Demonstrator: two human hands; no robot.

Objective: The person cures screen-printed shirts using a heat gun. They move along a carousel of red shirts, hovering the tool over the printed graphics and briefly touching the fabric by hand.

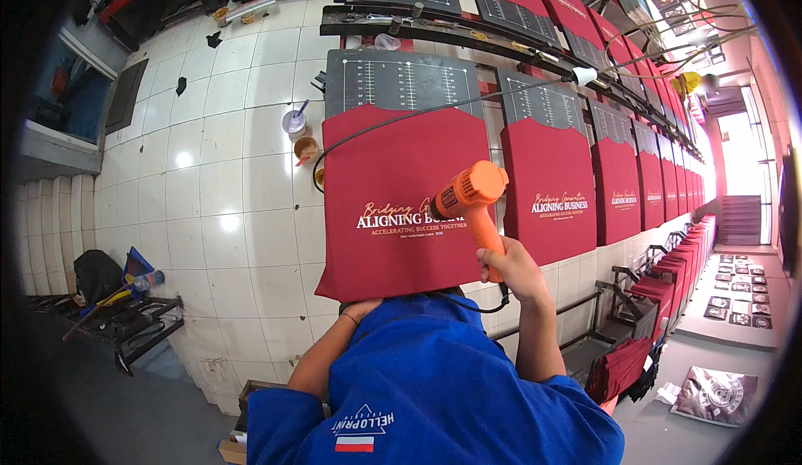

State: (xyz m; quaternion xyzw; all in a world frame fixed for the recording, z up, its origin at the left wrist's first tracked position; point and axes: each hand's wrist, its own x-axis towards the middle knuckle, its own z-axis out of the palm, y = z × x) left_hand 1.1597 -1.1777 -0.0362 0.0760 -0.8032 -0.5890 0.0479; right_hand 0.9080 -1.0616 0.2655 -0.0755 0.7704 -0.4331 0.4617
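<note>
My right hand is wrapped round the handle of an orange heat gun. Its dark nozzle points left, over the printed lettering of a maroon T-shirt. The shirt lies flat over a dark grey board marked with pale ruler scales. At the shirt's near edge rests my left hand, close against my blue shirt; its fingers are mostly hidden. A black cord hangs from the bottom of the gun's handle.
More boards with maroon shirts run off to the right, and another row stands beyond a dark rail. A black cable crosses the nearest board. Left of it, tubs stand on the white tiled floor.
</note>
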